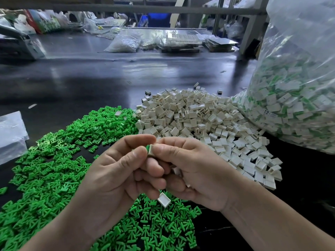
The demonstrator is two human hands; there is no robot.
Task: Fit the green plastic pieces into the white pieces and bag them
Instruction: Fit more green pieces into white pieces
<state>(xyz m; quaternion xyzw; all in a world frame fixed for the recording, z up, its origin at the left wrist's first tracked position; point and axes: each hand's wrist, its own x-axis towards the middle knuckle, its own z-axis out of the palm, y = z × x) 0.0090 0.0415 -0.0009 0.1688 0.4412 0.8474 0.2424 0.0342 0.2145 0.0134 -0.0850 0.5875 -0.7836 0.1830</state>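
Note:
My left hand [119, 169] and my right hand [192, 171] meet at chest height above the table. Between their thumbs and forefingers they pinch one white piece [150, 150] with a green piece [147, 148] showing at its left edge. More white pieces peek out of my right palm. A single white piece [164, 199] lies on the green pile [54, 169] just below my hands. The heap of white pieces [199, 122] sits behind and to the right. A big clear bag [299, 96] of joined white-and-green pieces stands at the right.
The dark table [81, 84] stretches away behind the piles. A flat plastic bag [10, 134] lies at the left edge. Far back are clear bags of parts [125, 42], stacked trays [183, 40] and a grey post [253, 28].

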